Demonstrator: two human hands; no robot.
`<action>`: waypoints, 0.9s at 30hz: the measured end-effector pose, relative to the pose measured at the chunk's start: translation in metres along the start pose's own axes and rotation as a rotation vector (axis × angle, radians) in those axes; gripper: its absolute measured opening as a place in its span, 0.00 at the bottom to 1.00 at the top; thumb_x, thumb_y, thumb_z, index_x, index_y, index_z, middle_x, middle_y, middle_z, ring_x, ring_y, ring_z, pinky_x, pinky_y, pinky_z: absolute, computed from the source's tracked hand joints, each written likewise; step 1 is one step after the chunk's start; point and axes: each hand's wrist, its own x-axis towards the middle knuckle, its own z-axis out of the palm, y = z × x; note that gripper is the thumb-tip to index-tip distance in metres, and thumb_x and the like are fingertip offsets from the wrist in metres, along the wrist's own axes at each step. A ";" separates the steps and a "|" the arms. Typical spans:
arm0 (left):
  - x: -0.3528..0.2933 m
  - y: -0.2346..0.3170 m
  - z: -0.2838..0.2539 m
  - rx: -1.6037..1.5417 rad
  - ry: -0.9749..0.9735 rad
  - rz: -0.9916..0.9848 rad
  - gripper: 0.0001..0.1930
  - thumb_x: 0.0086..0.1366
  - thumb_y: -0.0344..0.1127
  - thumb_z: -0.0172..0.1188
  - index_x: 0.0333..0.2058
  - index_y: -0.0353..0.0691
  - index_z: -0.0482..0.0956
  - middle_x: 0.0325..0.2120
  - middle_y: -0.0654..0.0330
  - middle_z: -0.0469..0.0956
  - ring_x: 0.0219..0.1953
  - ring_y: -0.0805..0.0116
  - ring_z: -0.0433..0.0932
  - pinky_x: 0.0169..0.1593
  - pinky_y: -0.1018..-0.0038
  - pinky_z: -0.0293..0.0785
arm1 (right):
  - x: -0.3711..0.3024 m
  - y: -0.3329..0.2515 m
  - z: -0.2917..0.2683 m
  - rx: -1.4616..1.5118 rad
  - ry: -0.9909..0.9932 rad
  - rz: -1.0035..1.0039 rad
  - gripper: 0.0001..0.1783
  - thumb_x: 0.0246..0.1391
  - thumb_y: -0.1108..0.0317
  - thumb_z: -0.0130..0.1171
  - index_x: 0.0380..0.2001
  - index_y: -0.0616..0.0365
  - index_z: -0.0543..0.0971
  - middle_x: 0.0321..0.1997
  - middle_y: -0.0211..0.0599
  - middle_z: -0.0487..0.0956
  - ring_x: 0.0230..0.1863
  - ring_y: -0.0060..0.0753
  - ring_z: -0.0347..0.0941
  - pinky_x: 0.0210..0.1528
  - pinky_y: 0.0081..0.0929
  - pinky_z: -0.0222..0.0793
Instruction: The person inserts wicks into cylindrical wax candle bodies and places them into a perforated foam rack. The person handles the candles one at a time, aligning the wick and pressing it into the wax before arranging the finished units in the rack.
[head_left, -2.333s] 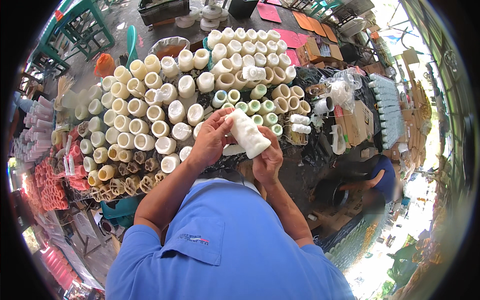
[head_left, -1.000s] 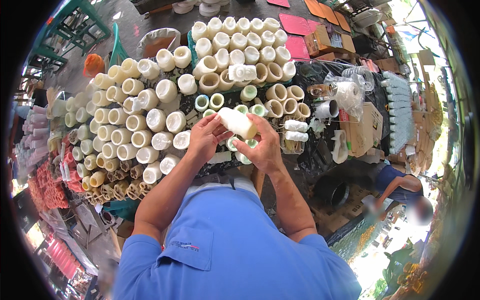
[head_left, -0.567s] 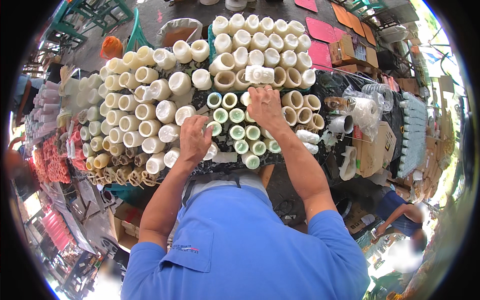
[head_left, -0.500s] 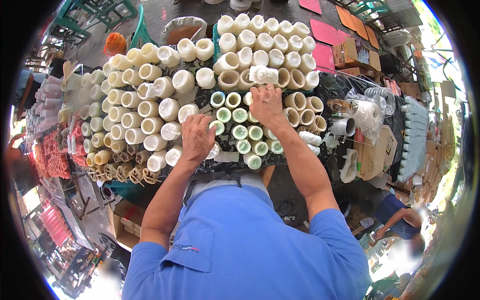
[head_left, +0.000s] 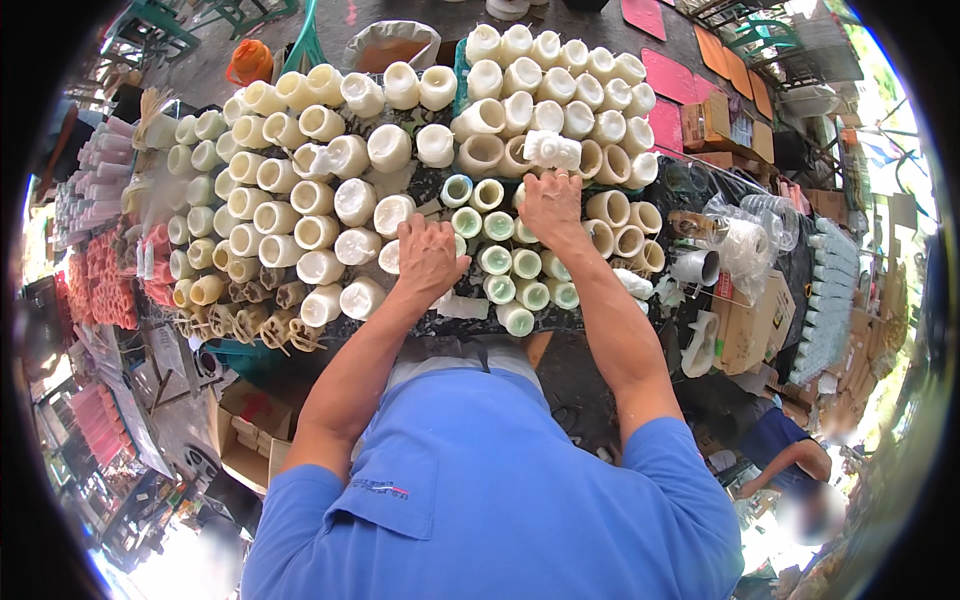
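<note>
With fingers bent downward, my left hand (head_left: 430, 262) is closed over the white wax pieces beside the green-tinted cups. Its thumb points toward the cups, and its fingertips are hidden. My right hand (head_left: 552, 212) is closed over the far row of pale cylinders with green insides (head_left: 497, 226); whatever lies under its fingers does not show. Just beyond those fingers, a white moulded wax piece (head_left: 552, 150) lies across tan-rimmed hollow cylinders (head_left: 481, 154). Left of my left hand stand white wax cylinders (head_left: 393, 214), some with lumpy tops.
Many cream wax cups (head_left: 313, 232) fill the table's left half. Candles with wicks (head_left: 521, 75) stand in rows at the far side. To the right are a grey metal cylinder (head_left: 695, 267), plastic-wrapped rolls (head_left: 745, 245) and a cardboard box (head_left: 760, 320). Another person (head_left: 790, 455) is at lower right.
The whole view has shifted, so the table sits farther right in it. My left hand has moved slightly right, toward the green-tinted cups. My right hand stays near the white moulded piece.
</note>
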 end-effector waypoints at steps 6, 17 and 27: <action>-0.003 -0.001 0.013 0.016 0.026 0.021 0.22 0.53 0.48 0.77 0.38 0.38 0.83 0.34 0.53 0.85 0.50 0.53 0.76 0.58 0.52 0.64 | 0.000 0.000 -0.008 0.025 0.057 -0.041 0.11 0.50 0.62 0.66 0.35 0.56 0.86 0.39 0.47 0.87 0.49 0.52 0.80 0.51 0.53 0.66; -0.004 -0.006 0.015 -0.021 -0.076 -0.068 0.24 0.54 0.50 0.76 0.42 0.39 0.83 0.35 0.52 0.87 0.48 0.53 0.78 0.57 0.53 0.62 | 0.001 -0.002 0.010 -0.045 -0.083 0.013 0.19 0.46 0.58 0.69 0.40 0.57 0.85 0.45 0.47 0.85 0.57 0.53 0.77 0.55 0.54 0.66; -0.015 -0.013 -0.002 -0.170 -0.019 -0.005 0.27 0.52 0.40 0.74 0.50 0.37 0.83 0.42 0.49 0.85 0.53 0.52 0.78 0.64 0.53 0.65 | -0.010 -0.008 -0.022 0.092 -0.042 0.074 0.27 0.47 0.56 0.73 0.50 0.55 0.84 0.54 0.42 0.83 0.60 0.50 0.75 0.58 0.52 0.66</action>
